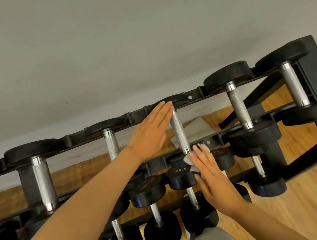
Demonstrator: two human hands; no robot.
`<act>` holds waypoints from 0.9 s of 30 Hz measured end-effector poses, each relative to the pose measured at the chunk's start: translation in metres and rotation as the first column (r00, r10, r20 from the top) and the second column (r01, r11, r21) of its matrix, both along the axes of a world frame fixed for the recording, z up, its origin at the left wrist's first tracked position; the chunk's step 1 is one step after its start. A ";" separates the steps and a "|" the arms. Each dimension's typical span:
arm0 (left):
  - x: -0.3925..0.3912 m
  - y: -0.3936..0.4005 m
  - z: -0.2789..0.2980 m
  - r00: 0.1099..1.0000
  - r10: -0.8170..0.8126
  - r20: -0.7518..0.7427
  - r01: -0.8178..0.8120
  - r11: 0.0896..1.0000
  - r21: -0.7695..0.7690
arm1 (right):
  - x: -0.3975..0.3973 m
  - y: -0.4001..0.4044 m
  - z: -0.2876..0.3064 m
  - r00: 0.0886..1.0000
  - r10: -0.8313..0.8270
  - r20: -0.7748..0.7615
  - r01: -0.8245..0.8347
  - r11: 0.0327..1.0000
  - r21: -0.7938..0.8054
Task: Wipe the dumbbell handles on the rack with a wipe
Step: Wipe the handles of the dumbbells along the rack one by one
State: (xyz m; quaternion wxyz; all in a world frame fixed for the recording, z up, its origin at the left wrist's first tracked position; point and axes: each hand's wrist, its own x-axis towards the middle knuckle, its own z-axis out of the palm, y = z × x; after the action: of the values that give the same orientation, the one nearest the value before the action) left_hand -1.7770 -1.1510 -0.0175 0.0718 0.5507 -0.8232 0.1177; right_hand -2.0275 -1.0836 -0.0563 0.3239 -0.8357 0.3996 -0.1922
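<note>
White crumpled wipe (189, 160) under flat right hand (214, 176), pressed at near end of knurled steel dumbbell handle (178, 131). Left hand (151, 132) flat, fingers straight, touching handle's far end. Black steel rack (134, 115) top tier, mid-rail.

A gym or weights room: a black tiered rack (194, 95) holds rows of dumbbells (243, 108) over a wooden floor (305, 202), against a plain wall (109, 47).
</note>
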 end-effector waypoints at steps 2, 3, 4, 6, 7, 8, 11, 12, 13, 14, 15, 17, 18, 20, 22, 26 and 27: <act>-0.007 -0.004 0.004 0.998 0.026 0.052 -0.024 0.999 -0.041 | 0.005 0.002 -0.003 0.998 -0.049 0.043 0.047 0.998 0.047; -0.011 -0.008 0.006 0.997 0.036 0.070 -0.031 0.998 -0.058 | 0.007 0.002 -0.004 0.996 -0.070 0.048 0.067 0.996 0.067; -0.013 -0.012 0.007 0.996 0.040 0.085 -0.034 0.997 -0.066 | 0.008 0.001 -0.004 0.996 -0.081 0.038 0.078 0.993 0.086; -0.016 -0.019 0.007 0.993 0.042 0.109 -0.036 0.998 -0.058 | 0.014 -0.002 0.001 0.997 -0.069 0.040 0.066 0.995 0.078; -0.016 -0.022 0.007 0.991 0.045 0.127 -0.039 0.998 -0.048 | 0.016 -0.004 0.004 0.995 -0.065 0.070 0.064 0.998 0.023; -0.015 -0.024 0.005 0.990 0.043 0.136 -0.039 0.999 -0.035 | 0.016 -0.006 0.005 0.995 -0.056 0.084 0.062 0.996 -0.060; -0.012 -0.024 0.000 0.993 0.038 0.108 -0.039 0.999 0.007 | 0.007 -0.015 -0.002 0.997 -0.031 0.067 0.043 0.980 -0.193; -0.011 -0.024 0.000 0.994 0.037 0.099 -0.038 0.999 0.011 | 0.003 -0.017 -0.005 0.998 -0.038 0.059 0.049 0.976 -0.214; -0.010 -0.023 -0.001 0.996 0.034 0.080 -0.035 0.999 0.013 | 0.001 -0.018 -0.007 0.997 -0.060 0.046 0.069 0.973 -0.222; -0.010 -0.024 -0.001 0.998 0.030 0.052 -0.031 0.999 0.017 | 0.002 -0.017 -0.010 0.995 -0.087 0.039 0.093 0.971 -0.220; -0.011 -0.024 -0.001 0.999 0.027 0.018 -0.027 0.999 0.024 | 0.006 -0.015 -0.012 0.993 -0.108 0.042 0.115 0.968 -0.222; -0.010 -0.024 0.000 0.999 0.028 -0.026 -0.026 0.998 0.063 | 0.016 -0.009 -0.016 0.992 -0.118 0.033 0.123 0.951 -0.285; -0.009 -0.024 0.001 0.998 0.027 -0.049 -0.022 0.996 0.091 | 0.020 -0.008 -0.018 0.995 -0.101 0.014 0.099 0.934 -0.342; -0.006 -0.024 0.003 0.996 0.008 -0.085 0.002 0.992 0.125 | 0.026 -0.010 -0.020 0.999 -0.021 -0.045 -0.004 0.876 -0.483; -0.003 -0.024 0.005 0.996 -0.017 -0.092 0.030 0.989 0.145 | 0.031 -0.014 -0.019 0.992 0.045 -0.118 -0.105 0.815 -0.571; 0.000 -0.026 0.004 0.986 -0.076 -0.147 0.092 0.991 0.102 | 0.029 -0.020 -0.014 0.956 0.143 -0.255 -0.271 0.761 -0.589; 0.000 -0.026 0.003 0.981 -0.086 -0.174 0.104 0.990 0.095 | 0.023 -0.023 -0.013 0.949 0.175 -0.262 -0.300 0.759 -0.578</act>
State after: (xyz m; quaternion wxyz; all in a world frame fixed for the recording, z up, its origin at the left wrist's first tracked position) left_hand -1.7766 -1.1774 -0.0146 0.1183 0.5217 -0.8446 0.0241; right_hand -2.0041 -1.1063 -0.0693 0.0183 -0.9536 0.2357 -0.1867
